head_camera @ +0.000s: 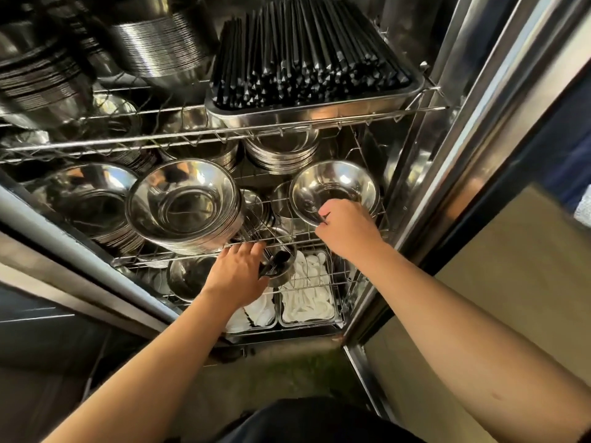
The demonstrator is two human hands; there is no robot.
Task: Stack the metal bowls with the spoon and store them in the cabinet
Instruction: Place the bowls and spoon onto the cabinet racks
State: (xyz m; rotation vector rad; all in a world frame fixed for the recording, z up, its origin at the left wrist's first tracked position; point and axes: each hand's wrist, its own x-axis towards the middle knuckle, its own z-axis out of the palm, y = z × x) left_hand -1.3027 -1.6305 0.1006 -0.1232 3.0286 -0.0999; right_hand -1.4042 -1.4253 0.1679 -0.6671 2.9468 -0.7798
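Scene: a person stands at an open steel cabinet (447, 129) with wire shelves, both bare arms reaching in from the bottom of the frame.

Right hand (347, 230): at right of centre, its grip closed on the near rim of a single metal bowl (334, 190) that sits tilted on the middle wire shelf (287, 238), open side facing the viewer.

Left hand (238, 273): at centre, just below the front wire of that shelf, fingers curled around a small metal bowl (281, 266) held near the shelf's front edge; dark utensil handles show inside it. I cannot tell whether one of them is the spoon.

Key relation: the small bowl lies down and to the left of the large bowl, near it but apart. The left hand already holds it; the right hand is the nearer one to the large bowl.

Axis: the large bowl's opening tips toward the lower left of the frame, toward the small bowl.

Neighbours: a tall stack of bowls (184, 203) stands at centre left on the same shelf. A tray of black chopsticks (307, 59) fills the upper shelf. Trays of white spoons (308, 294) sit on the lowest shelf, under the left hand.

Judgement: the bowls are in the cabinet but look not yet nested. The next move likely brings one bowl into the other, with little room beside the stack.
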